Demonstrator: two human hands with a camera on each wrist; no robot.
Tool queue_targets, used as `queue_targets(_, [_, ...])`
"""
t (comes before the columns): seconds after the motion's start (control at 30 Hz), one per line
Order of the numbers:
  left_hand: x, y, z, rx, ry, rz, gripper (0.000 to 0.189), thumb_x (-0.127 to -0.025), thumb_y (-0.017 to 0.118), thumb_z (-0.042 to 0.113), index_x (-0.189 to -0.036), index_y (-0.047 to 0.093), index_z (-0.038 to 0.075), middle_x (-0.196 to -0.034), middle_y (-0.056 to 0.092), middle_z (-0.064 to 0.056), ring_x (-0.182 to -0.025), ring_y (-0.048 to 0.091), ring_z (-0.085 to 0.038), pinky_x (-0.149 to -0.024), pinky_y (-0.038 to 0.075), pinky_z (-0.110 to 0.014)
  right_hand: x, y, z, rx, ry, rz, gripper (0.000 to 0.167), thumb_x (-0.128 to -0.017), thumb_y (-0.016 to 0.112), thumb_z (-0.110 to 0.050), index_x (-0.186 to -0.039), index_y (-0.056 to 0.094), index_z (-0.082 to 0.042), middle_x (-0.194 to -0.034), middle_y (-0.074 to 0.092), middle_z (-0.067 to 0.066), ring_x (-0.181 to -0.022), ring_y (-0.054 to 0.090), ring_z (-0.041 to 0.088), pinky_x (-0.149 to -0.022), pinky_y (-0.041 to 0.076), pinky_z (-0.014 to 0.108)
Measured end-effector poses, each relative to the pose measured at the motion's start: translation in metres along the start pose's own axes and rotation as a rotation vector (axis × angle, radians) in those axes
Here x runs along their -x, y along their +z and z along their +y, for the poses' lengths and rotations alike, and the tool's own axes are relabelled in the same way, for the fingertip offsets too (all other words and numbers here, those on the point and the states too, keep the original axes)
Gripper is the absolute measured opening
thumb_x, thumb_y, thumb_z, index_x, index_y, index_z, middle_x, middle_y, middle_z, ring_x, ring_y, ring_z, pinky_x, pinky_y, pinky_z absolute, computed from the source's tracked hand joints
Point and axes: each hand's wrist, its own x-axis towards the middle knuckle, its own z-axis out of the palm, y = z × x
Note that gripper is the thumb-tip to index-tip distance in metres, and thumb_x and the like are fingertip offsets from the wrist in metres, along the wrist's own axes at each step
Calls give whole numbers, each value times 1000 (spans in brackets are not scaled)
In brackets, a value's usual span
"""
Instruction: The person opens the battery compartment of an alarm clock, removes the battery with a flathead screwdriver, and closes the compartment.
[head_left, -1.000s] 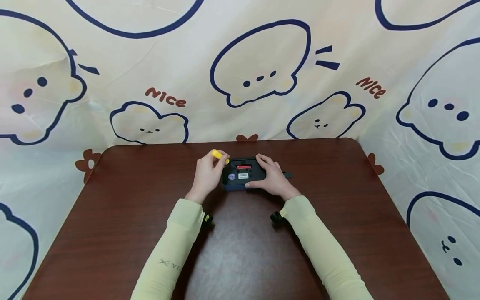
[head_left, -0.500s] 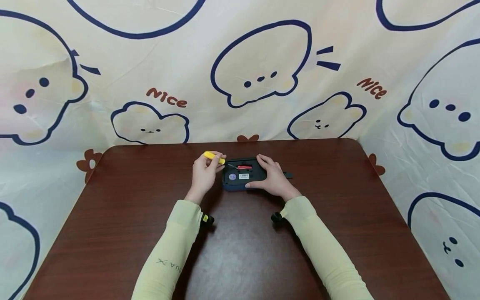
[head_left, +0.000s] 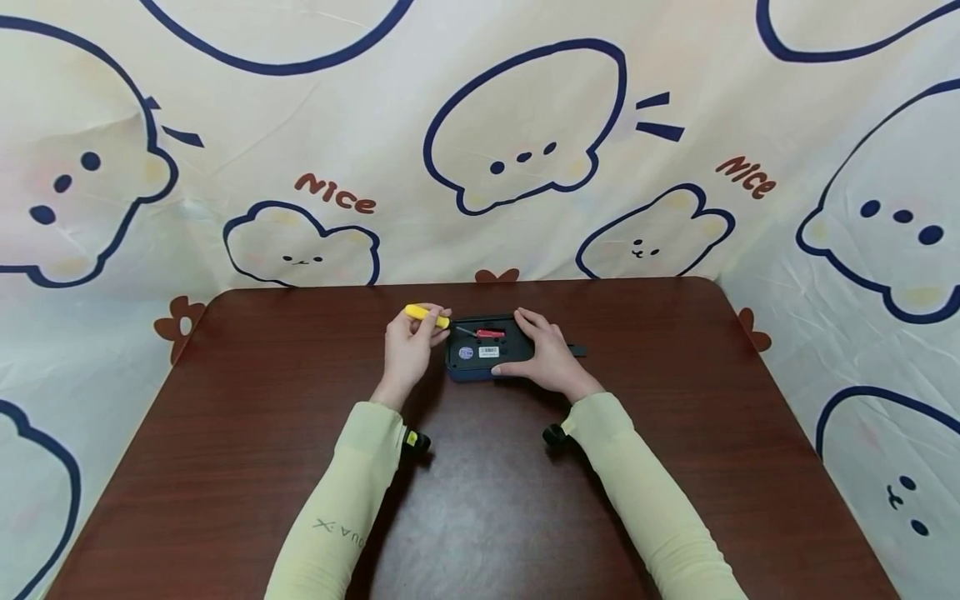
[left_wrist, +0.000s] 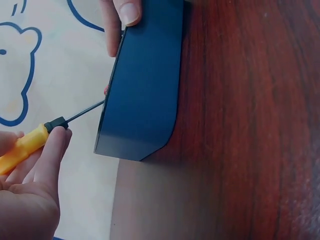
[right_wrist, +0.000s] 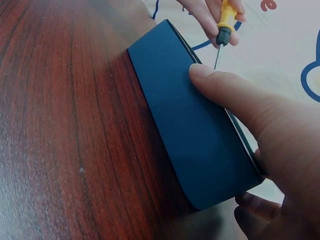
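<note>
A dark blue boxy device (head_left: 457,369) lies on the table with its black underside up, showing a white label, a round sticker and an open recess. In that recess sits a red battery (head_left: 491,333). My left hand (head_left: 405,354) holds a screwdriver (head_left: 426,316) by its yellow handle; in the head view its thin metal shaft reaches over the underside to the battery's left end. My right hand (head_left: 551,358) grips the device's right part, thumb on the near edge and fingers at the far edge. In the left wrist view, the device's side (left_wrist: 142,90) hides the screwdriver's tip.
The brown wooden table (head_left: 472,500) has rounded far corners. Behind it hangs a pale cloth (head_left: 405,125) with cartoon outlines. A flat dark strip (head_left: 577,351) sticks out past the device on the right, partly behind my right hand. Both wrists wear small black cameras (head_left: 417,441).
My left hand has shifted slightly left, and the screwdriver now lies at a flatter slant with its shaft showing at the battery. The right hand and the device have stayed in place.
</note>
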Motion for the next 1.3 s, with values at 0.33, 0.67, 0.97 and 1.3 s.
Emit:
queue_targets(0.33, [0,0,3,-18,17,-14,27,-106,57,18,-120,61,-4,-118,70,-18,-106,70,-27,-83,57,-29,0,0,2,-3,-12,2,114,-75,86,-58,-163,26,-15,-167,19,2,-145,23,32,-110,37,53])
queue_targets(0.67, [-1,-1,3,-69,1,-32,31,-106,57,21,-122,60,-6,-119,69,-20,-107,69,-29,-84,57,-29,0,1,2,3,-8,0,113,-76,86,-57,-163,26,-15,-168,18,1,-144,24,31,-111,37,53])
queue_targets(0.97, [0,-2,6,-81,7,-36,32,-106,58,20,-124,59,-6,-119,69,-20,-108,69,-29,-85,56,-29,1,0,1,-3,-6,0,112,-77,86,-56,-163,26,-15,-167,19,1,-144,24,30,-111,36,52])
queue_targets(1.3, [-1,-5,14,-81,15,-23,31,-105,58,21,-123,61,-5,-119,69,-20,-109,69,-30,-84,56,-30,0,0,2,-1,-9,2,114,-76,86,-57,-163,26,-15,-167,19,0,-144,24,29,-111,37,51])
